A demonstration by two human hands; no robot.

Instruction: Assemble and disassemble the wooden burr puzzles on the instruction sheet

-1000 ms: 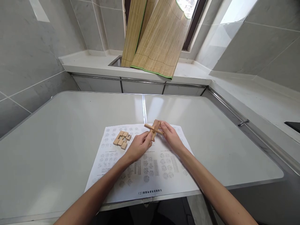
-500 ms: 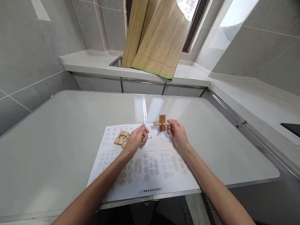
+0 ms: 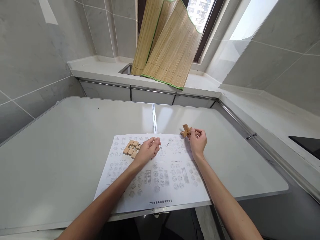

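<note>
My right hand grips one end of a small wooden interlocking puzzle, made of crossed pieces, near the upper right corner of the printed sheet. The puzzle is tilted. Over the sheet's upper middle, my left hand has its fingers curled together; whether anything is inside them is hidden. Just left of that hand lie several flat, notched wooden puzzle pieces, set close together on the paper and partly covered by the hand. Rows of small line diagrams fill the sheet.
The light folding table has a seam down its middle. Behind it, a bamboo mat leans on the white ledge by a window. A counter with a dark object runs along the right.
My right hand has moved right with the wooden puzzle, turning it from upright to tilted. My left hand has shifted slightly down and stays curled.
</note>
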